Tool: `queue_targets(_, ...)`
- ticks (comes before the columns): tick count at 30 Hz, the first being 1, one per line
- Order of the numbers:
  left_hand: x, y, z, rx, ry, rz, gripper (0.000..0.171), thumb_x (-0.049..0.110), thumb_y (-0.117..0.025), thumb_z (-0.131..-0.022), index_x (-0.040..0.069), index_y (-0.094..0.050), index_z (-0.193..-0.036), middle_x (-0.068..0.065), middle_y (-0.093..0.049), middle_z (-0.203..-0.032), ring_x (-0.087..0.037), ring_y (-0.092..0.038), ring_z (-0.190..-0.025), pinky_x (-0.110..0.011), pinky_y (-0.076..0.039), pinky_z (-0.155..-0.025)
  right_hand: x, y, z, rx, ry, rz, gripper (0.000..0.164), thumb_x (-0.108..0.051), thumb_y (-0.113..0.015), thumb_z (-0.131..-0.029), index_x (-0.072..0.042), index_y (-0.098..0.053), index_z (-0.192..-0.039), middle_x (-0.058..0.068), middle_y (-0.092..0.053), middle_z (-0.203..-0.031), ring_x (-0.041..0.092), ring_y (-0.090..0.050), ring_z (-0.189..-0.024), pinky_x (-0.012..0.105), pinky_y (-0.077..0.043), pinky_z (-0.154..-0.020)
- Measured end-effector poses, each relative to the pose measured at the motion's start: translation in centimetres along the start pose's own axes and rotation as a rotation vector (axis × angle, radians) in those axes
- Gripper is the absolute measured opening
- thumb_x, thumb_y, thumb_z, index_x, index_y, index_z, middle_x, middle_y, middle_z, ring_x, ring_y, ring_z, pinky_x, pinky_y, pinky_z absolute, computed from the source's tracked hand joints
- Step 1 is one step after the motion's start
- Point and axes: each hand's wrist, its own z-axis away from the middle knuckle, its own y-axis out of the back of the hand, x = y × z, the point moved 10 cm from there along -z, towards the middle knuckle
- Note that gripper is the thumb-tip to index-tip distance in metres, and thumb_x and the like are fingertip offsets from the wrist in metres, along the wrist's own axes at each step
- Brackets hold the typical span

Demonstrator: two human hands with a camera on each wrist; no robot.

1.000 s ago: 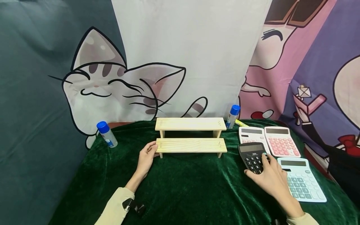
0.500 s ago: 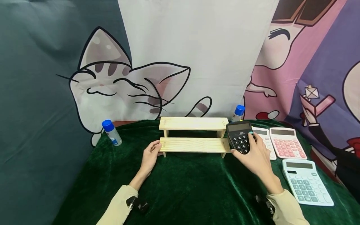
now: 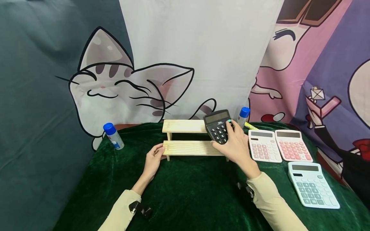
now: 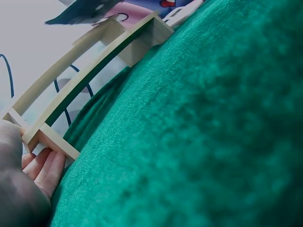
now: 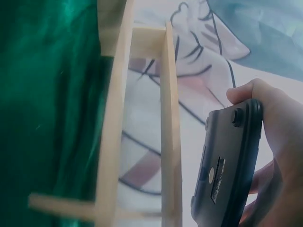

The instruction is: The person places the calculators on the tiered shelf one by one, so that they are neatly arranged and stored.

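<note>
A two-tier wooden stand (image 3: 185, 148) stands at the middle of the green cloth. My left hand (image 3: 154, 160) grips the left end of its lower shelf; in the left wrist view the fingers (image 4: 49, 170) curl under the shelf by the leg. My right hand (image 3: 235, 144) holds a black calculator (image 3: 217, 123) tilted, keys facing up, in front of the right part of the stand's upper shelf. In the right wrist view the back of the calculator (image 5: 222, 165) shows, apart from the stand (image 5: 111, 142), with the thumb at one edge and fingers at the other.
White-and-pink (image 3: 261, 147) and pink (image 3: 293, 146) calculators lie side by side on the right, a light blue calculator (image 3: 313, 184) nearer. Blue-capped bottles stand at left (image 3: 114, 136) and behind the stand's right end (image 3: 243, 117), beside a yellow item (image 3: 251, 126). A printed curtain (image 3: 216, 48) hangs behind.
My right hand has lifted the black calculator from beside the other calculators and carried it left and up to the stand. My left hand keeps its grip on the shelf end.
</note>
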Motion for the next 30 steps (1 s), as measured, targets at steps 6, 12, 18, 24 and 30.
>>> queue_targets(6,-2.1,0.3,-1.3,0.014,-0.01,0.026,0.04,0.024,-0.057,-0.103,0.003,-0.055,-0.137,-0.02,-0.061,-0.133,-0.014,-0.066,-0.102,-0.029,-0.06,-0.087,-3.5,-1.8,-2.3,-0.024,0.059,-0.003,0.105,-0.062,-0.072,-0.073,-0.008,-0.034,-0.154,0.019,-0.028,-0.158,0.041,-0.033,-0.139,0.06,-0.033,-0.101)
queue_targets(12,-2.8,0.2,-1.6,0.026,-0.038,0.008,0.041,0.029,-0.057,-0.103,0.006,-0.056,-0.136,-0.018,-0.063,-0.132,-0.015,-0.066,-0.103,-0.025,-0.059,-0.085,-5.1,-4.1,-3.7,-0.056,0.06,-0.003,0.102,-0.064,-0.07,-0.073,-0.011,-0.036,-0.153,0.017,-0.028,-0.159,0.041,-0.033,-0.139,0.059,-0.033,-0.1)
queue_targets(18,-2.4,0.3,-1.5,0.032,-0.046,0.021,0.039,0.027,-0.057,-0.103,0.005,-0.058,-0.135,-0.019,-0.064,-0.13,-0.014,-0.067,-0.1,-0.025,-0.059,-0.084,-7.1,-6.0,-5.0,-0.069,0.092,0.051,0.1,-0.066,-0.066,-0.072,-0.011,-0.039,-0.151,0.018,-0.031,-0.156,0.042,-0.037,-0.135,0.058,-0.037,-0.095)
queue_targets(24,-2.7,0.2,-1.5,0.005,-0.007,0.032,0.039,0.022,-0.056,-0.103,0.003,-0.055,-0.137,-0.02,-0.062,-0.132,-0.01,-0.066,-0.098,-0.025,-0.059,-0.084,-8.1,-7.1,-5.7,-0.065,0.079,0.101,0.097,-0.067,-0.067,-0.071,-0.011,-0.043,-0.148,0.02,-0.034,-0.153,0.044,-0.041,-0.129,0.06,-0.039,-0.094)
queue_targets(30,-2.7,0.3,-1.6,0.002,-0.01,0.043,0.038,0.02,-0.057,-0.103,0.001,-0.055,-0.136,-0.021,-0.062,-0.132,-0.009,-0.067,-0.096,-0.027,-0.06,-0.085,-8.7,-7.6,-5.8,-0.067,0.041,0.124,0.098,-0.073,-0.064,-0.074,-0.011,-0.043,-0.147,0.023,-0.031,-0.155,0.047,-0.038,-0.132,0.062,-0.039,-0.097)
